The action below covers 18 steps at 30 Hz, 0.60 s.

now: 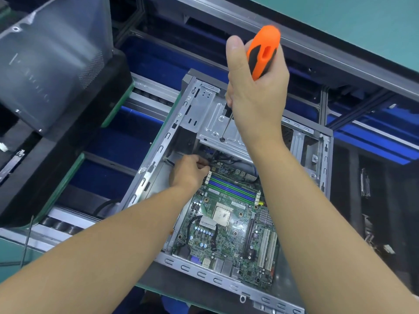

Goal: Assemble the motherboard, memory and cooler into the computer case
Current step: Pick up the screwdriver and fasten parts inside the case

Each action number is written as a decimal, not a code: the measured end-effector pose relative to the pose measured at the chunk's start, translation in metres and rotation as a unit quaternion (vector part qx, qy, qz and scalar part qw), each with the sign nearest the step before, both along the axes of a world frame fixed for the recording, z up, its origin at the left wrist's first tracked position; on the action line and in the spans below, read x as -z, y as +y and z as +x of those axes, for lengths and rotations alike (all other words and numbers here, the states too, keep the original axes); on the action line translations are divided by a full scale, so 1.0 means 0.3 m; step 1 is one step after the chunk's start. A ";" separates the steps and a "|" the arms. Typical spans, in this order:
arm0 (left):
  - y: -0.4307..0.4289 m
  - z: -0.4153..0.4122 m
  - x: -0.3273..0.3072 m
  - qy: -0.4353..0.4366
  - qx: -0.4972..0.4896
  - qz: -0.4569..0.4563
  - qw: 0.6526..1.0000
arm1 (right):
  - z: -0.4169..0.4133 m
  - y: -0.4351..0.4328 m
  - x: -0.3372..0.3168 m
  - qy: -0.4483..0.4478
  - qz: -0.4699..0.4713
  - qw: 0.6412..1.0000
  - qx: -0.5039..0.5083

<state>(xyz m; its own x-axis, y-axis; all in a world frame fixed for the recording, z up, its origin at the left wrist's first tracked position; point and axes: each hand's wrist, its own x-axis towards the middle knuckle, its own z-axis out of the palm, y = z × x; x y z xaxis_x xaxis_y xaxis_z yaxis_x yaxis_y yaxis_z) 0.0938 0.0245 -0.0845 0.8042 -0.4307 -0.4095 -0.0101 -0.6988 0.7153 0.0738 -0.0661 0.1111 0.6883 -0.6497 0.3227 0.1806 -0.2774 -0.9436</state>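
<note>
An open grey computer case (158,152) lies on its side with a green motherboard (229,236) inside it. My right hand (256,87) grips an orange and black screwdriver (264,52), held upright. Its shaft passes down through a hole in the metal drive bay plate (210,118). My left hand (189,171) reaches into the case's upper left corner, fingers curled around black cables beside the blue and green memory slots (233,189). The bare CPU (223,215) sits in the board's middle with no cooler on it.
A second case with a mesh side panel (52,64) stands at the upper left on a black base. Roller conveyor rails (63,225) run under and left of the case. A dark metal frame (340,62) crosses the back, and black racking (376,200) stands at the right.
</note>
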 end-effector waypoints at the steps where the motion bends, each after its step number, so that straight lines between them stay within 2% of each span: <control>1: -0.002 -0.002 0.001 -0.006 0.010 0.002 1.000 | -0.006 0.007 -0.002 0.001 -0.005 1.000 -0.002; 5: -0.007 -0.008 0.001 -0.032 0.054 0.015 0.998 | -0.040 0.001 -0.010 -0.011 -0.015 0.999 -0.046; 9: -0.012 -0.008 0.010 -0.035 0.047 0.022 0.998 | -0.061 -0.030 -0.013 0.007 -0.066 0.995 -0.069; 12: -0.022 -0.013 0.009 -0.052 0.029 0.041 0.997 | -0.069 -0.045 -0.027 0.028 -0.112 0.991 -0.066; 18: -0.051 -0.015 0.022 -0.065 -0.042 0.064 0.995 | -0.079 -0.066 -0.073 0.062 -0.137 0.988 -0.045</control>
<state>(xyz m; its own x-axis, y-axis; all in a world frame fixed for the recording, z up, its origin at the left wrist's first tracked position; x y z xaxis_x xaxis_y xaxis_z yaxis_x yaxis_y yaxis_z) 0.0893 0.0091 -0.0912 0.8850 -0.3110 -0.3465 -0.0347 -0.7862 0.6170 0.0501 -0.0860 0.1331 0.7850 -0.4832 0.3877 0.1043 -0.5138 -0.8515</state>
